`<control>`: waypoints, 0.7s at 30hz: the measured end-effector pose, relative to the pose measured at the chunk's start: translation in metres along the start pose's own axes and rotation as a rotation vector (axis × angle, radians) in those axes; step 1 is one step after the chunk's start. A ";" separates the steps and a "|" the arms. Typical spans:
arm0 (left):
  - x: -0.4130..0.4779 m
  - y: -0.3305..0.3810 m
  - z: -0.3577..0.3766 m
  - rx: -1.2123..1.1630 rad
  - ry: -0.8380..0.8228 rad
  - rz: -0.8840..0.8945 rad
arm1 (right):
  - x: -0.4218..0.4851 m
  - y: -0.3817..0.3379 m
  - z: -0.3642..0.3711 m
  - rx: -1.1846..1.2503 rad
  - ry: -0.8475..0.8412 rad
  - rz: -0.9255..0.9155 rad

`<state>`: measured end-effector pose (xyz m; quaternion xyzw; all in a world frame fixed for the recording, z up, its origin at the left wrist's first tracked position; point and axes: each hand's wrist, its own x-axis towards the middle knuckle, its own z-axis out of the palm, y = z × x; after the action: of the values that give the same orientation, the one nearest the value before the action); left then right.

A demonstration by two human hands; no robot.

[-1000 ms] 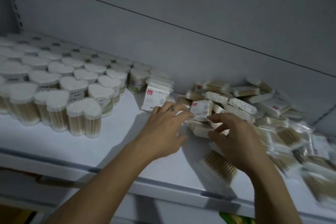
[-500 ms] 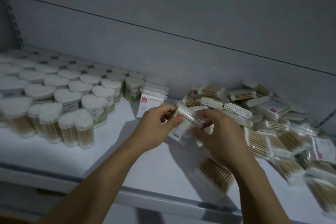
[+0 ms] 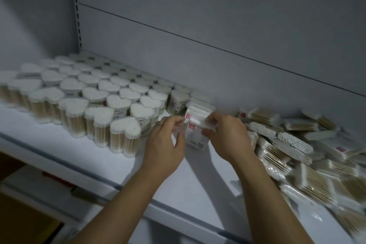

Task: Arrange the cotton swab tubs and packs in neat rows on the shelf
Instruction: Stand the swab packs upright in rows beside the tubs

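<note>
Shelf (image 3: 59,140): left hand (image 3: 164,144), right hand (image 3: 227,136) pinch pack (image 3: 195,136) (upright).

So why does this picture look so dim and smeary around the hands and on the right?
Head view: low grey light, no glare; the left hand, right hand and the pack they pinch are motion-blurred; the loose packs smear toward the right edge; soft hand shadows lie on the shelf; the wide lens bends the shelf lines.
</note>
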<state>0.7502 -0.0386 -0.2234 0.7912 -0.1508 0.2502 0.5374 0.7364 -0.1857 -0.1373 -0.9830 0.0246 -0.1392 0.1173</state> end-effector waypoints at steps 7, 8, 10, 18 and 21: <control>0.001 -0.001 0.004 0.340 -0.257 0.087 | 0.029 -0.006 0.019 -0.054 -0.039 0.007; 0.002 -0.001 0.004 0.358 -0.267 0.073 | 0.029 -0.007 0.020 -0.064 -0.033 0.014; 0.001 0.001 0.003 0.392 -0.267 0.068 | 0.022 -0.009 0.017 -0.075 -0.046 0.012; -0.019 0.040 0.001 0.220 -0.706 0.410 | -0.079 0.032 -0.037 -0.087 -0.047 0.021; -0.030 0.060 0.011 0.186 -0.864 0.495 | -0.104 0.054 -0.037 -0.152 -0.067 0.124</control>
<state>0.6971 -0.0728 -0.1968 0.8075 -0.5194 0.0321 0.2777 0.6258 -0.2381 -0.1430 -0.9897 0.0920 -0.0965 0.0517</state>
